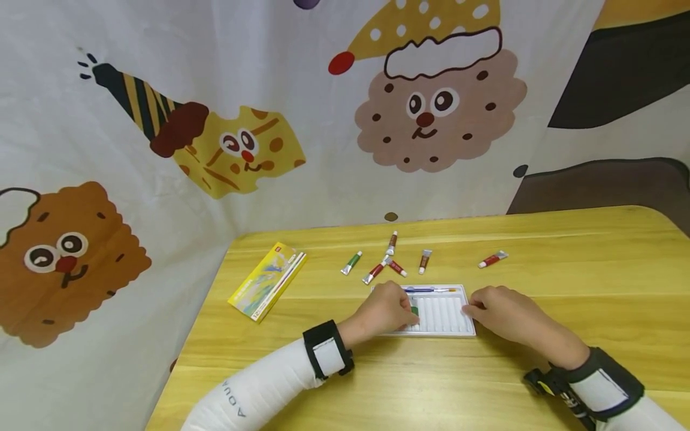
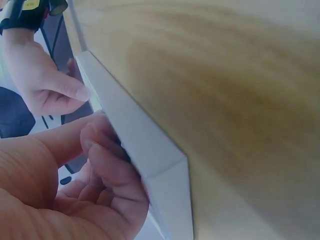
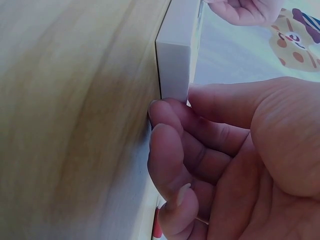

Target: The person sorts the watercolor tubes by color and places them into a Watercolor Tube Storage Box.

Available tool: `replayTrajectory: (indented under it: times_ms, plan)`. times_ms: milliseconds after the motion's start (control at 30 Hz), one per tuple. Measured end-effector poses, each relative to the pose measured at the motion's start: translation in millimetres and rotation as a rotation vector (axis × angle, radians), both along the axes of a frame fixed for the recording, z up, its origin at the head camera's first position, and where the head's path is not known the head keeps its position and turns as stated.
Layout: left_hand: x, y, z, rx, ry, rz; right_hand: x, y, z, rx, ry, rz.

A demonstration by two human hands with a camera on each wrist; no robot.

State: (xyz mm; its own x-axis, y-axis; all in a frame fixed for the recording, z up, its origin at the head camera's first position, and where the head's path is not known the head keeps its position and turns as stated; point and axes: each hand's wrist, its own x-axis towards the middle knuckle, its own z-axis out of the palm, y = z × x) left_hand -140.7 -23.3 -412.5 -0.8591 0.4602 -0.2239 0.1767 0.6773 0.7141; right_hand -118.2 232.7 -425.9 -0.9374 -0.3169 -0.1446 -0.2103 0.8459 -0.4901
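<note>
A white plastic paint tray with ribbed slots lies on the table, a blue-handled paintbrush along its far side. My left hand bends over the tray's left part, fingertips pinching a green paint tube in a slot; the hand hides most of that end. In the left wrist view its curled fingers lie against the tray's wall. My right hand holds the tray's right edge, thumb on the rim and fingers against the outer side, as the right wrist view shows at the tray corner.
Beyond the tray several paint tubes lie scattered: a green one, red ones and brown ones. One red tube lies apart, farther right. A yellow paint box rests at the left. A printed curtain hangs behind the table.
</note>
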Motion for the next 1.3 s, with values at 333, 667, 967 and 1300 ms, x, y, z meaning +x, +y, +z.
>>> replayTrajectory:
  times_ms: [333, 667, 967, 1300]
  plan:
    - [11.1, -5.1, 9.2, 0.066, 0.069, -0.023, 0.5, -0.8, 1.6, -0.002, -0.001, 0.01]
    - [4.3, -32.8, 18.4, 0.084, 0.208, 0.077, 0.6, 0.0, 1.5, -0.001, 0.004, 0.01]
    - [-11.4, -53.1, 15.7, 0.019, 0.411, 0.085, 1.2, 1.2, 1.4, 0.001, -0.002, 0.003]
    - [-46.4, -71.8, -2.6, -0.326, 0.517, 0.04, 2.3, -0.1, 2.9, -0.004, 0.01, 0.007]
